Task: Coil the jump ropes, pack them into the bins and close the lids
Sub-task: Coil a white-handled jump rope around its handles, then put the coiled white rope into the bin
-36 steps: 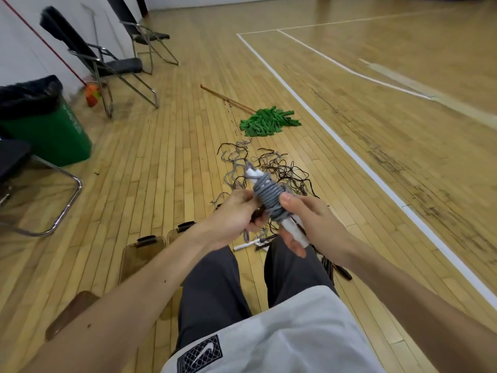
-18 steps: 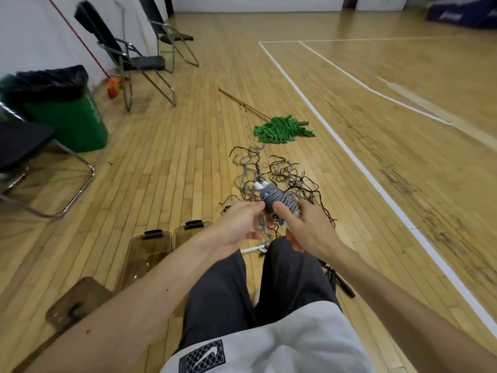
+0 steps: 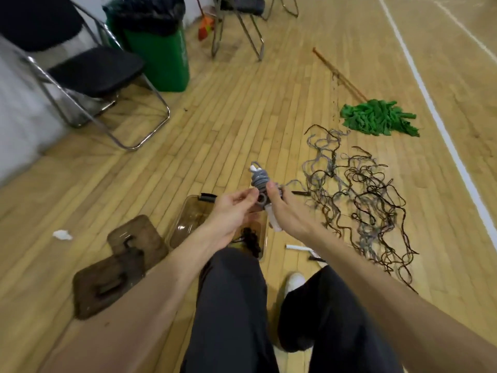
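Two brown lids [image 3: 107,284] on floor, left of open bin [image 3: 185,222]; above bin, right hand [image 3: 287,215] fingers clamped round coiled grey jump rope [image 3: 259,181]; left hand [image 3: 231,211] fingers pinch its lower loop; tangled ropes [image 3: 363,200] right of bin; green mop [image 3: 376,119] beyond.

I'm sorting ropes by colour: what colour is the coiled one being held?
Grey rope with white handles; the head view shows it best.

The person wears loose dark charcoal trousers [image 3: 228,319], softly creased over both legs, and a white shoe [image 3: 294,282] with a rounded toe. Both forearms [image 3: 161,286] are bare down to the left hand [image 3: 231,212] and right hand [image 3: 289,214].
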`<state>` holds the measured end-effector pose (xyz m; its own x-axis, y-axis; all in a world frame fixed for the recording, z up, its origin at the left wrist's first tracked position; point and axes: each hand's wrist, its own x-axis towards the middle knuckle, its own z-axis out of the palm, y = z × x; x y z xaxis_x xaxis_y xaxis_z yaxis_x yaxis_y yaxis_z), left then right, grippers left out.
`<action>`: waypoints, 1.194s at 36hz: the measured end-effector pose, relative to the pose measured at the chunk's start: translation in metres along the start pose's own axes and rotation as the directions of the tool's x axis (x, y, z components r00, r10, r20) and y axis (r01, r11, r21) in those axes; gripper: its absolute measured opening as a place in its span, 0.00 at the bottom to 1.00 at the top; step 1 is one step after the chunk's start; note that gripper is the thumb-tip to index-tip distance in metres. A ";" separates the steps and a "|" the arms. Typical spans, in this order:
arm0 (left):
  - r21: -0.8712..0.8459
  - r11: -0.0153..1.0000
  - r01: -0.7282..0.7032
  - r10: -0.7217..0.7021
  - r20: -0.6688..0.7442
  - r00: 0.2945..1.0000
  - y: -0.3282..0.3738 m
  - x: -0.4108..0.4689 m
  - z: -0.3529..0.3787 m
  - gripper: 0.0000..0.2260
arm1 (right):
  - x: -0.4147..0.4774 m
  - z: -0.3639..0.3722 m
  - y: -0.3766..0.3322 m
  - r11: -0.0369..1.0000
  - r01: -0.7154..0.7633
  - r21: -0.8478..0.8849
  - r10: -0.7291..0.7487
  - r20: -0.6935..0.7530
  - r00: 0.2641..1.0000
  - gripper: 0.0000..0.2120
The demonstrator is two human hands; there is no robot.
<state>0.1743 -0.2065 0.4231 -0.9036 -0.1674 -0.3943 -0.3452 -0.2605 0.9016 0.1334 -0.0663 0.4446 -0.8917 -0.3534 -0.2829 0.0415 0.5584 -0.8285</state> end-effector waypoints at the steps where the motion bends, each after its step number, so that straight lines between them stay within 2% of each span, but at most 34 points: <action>1: -0.020 1.000 0.009 -0.010 -0.028 1.000 -0.002 0.012 -0.014 0.12 | 0.017 0.012 -0.002 1.000 0.015 -0.004 -0.015 0.018 1.000 0.27; 4: -0.074 0.994 0.079 -0.087 -0.112 0.990 -0.017 0.045 -0.061 0.10 | 0.071 0.058 0.002 0.999 0.041 0.010 -0.042 0.138 0.990 0.29; 9: -0.052 0.965 0.256 -0.261 -0.234 0.937 -0.077 0.094 -0.139 0.12 | 0.143 0.146 0.052 0.977 -0.203 -0.064 0.213 0.305 0.928 0.26; 13: 0.028 0.926 0.376 -0.348 -0.317 0.882 -0.133 0.138 -0.186 0.14 | 0.187 0.217 0.102 0.928 -0.373 -0.015 0.351 0.373 0.859 0.17; 18: 0.209 0.895 0.395 -0.309 -0.350 0.884 -0.186 0.211 -0.233 0.14 | 0.249 0.288 0.148 0.902 -0.430 0.035 0.397 0.323 0.859 0.15; 22: 0.390 0.829 0.402 -0.265 -0.359 0.895 -0.227 0.265 -0.258 0.15 | 0.284 0.327 0.178 0.906 -0.424 -0.006 0.402 0.332 0.854 0.13; 24: 0.478 0.769 0.425 -0.264 -0.367 0.892 -0.248 0.288 -0.265 0.15 | 0.295 0.346 0.193 0.873 -0.488 0.016 0.451 0.357 0.818 0.13; 27: 0.601 0.650 0.465 -0.300 -0.359 0.884 -0.280 0.310 -0.271 0.13 | 0.302 0.374 0.215 0.748 -0.655 0.106 0.564 0.418 0.712 0.17; 30: 0.611 0.604 0.511 -0.363 -0.360 0.859 -0.306 0.318 -0.273 0.12 | 0.305 0.396 0.226 0.650 -0.750 0.126 0.650 0.419 0.634 0.22; 32: 0.561 0.624 0.544 -0.428 -0.336 0.839 -0.323 0.316 -0.276 0.11 | 0.306 0.407 0.233 0.611 -0.785 0.103 0.703 0.385 0.598 0.24; 34: 0.454 0.672 0.586 -0.479 -0.338 0.810 -0.336 0.313 -0.278 0.11 | 0.308 0.411 0.238 0.578 -0.808 0.117 0.728 0.373 0.575 0.21; 36: 0.269 0.723 0.636 -0.528 -0.378 0.760 -0.343 0.310 -0.278 0.10 | 0.310 0.412 0.237 0.552 -0.823 0.133 0.740 0.378 0.557 0.19; 38: 0.168 0.754 0.635 -0.544 -0.384 0.747 -0.344 0.309 -0.277 0.11 | 0.313 0.413 0.238 0.533 -0.832 0.156 0.748 0.372 0.549 0.17; 40: 0.238 0.761 0.604 -0.505 -0.368 0.781 -0.342 0.308 -0.277 0.11 | 0.315 0.413 0.237 0.530 -0.834 0.152 0.750 0.375 0.545 0.19; 43: 0.509 0.680 0.528 -0.406 -0.339 0.849 -0.333 0.309 -0.277 0.12 | 0.311 0.410 0.236 0.619 -0.784 0.050 0.721 0.359 0.593 0.23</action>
<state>0.0801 -0.4352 -0.0486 -0.5408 -0.3585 -0.7609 -0.8411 0.2187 0.4948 0.0505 -0.3517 -0.0372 -0.3368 -0.0758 -0.9385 0.7472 0.5850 -0.3154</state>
